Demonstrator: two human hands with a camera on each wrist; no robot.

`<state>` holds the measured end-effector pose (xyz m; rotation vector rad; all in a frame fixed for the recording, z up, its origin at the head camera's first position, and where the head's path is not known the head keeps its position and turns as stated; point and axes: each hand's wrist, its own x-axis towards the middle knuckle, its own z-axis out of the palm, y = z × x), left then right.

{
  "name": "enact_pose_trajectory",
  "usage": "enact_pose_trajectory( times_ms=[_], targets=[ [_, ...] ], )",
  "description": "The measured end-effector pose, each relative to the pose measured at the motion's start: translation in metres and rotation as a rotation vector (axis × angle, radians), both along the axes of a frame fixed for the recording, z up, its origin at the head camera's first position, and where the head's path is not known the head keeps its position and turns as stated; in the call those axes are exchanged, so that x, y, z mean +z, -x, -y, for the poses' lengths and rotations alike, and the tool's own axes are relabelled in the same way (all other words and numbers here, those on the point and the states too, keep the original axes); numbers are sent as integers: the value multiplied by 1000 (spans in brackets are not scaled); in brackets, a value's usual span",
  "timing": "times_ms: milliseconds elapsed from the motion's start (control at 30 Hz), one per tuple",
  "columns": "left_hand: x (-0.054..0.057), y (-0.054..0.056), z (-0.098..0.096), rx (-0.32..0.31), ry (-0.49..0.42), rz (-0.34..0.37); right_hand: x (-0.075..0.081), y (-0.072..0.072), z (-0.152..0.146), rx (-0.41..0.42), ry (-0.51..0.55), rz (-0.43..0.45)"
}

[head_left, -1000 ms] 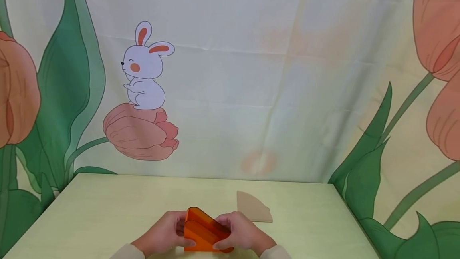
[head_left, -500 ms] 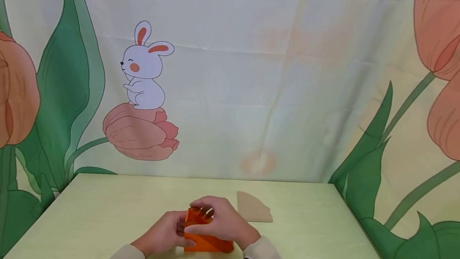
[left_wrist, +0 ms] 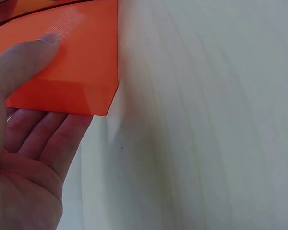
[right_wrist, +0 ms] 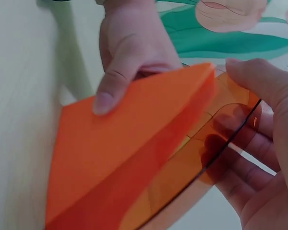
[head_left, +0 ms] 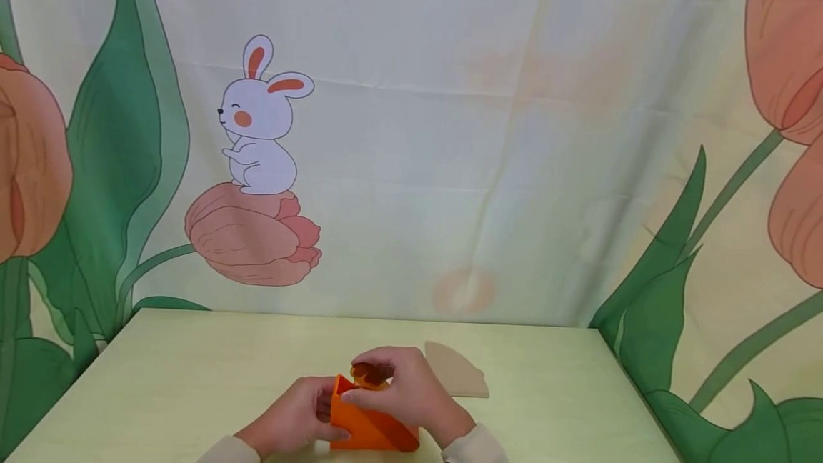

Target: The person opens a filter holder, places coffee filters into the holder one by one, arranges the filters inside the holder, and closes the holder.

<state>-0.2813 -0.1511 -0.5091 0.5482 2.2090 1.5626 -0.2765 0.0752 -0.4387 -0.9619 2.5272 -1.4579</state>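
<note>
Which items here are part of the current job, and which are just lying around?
In the job:
left hand, gripping the orange holder
right hand, holding the see-through amber panel

Lying around or scenery:
beige fan-shaped piece, lying on the table, not held; it may be wanted later, can't tell
printed backdrop
</note>
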Motion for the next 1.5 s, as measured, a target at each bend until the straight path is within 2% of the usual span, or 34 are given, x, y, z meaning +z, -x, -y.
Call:
enact_pose_trajectory(
  times_ms=[300,567,833,1033,1200,1400,1500],
  targets=[
    [0,-3,-1,31,13,1,1,2,-34,-53,78,17],
    [0,-1,0,45,34,6,-2,1,-67,-80,156,68],
    [-1,1,5,57,36,-6,-13,5,-96,-88,220,66],
    [-2,0,9,59,44,-3,-28,3,-117,-83,291,75],
    [-2,0,11,71,51,8,-40,4,-133,-102,312,111],
    [-4,1,15,75,33,24,-51,4,-146,-177,294,209],
    [-4,1,17,72,25,25,-55,5,-150,-168,307,223]
  ],
)
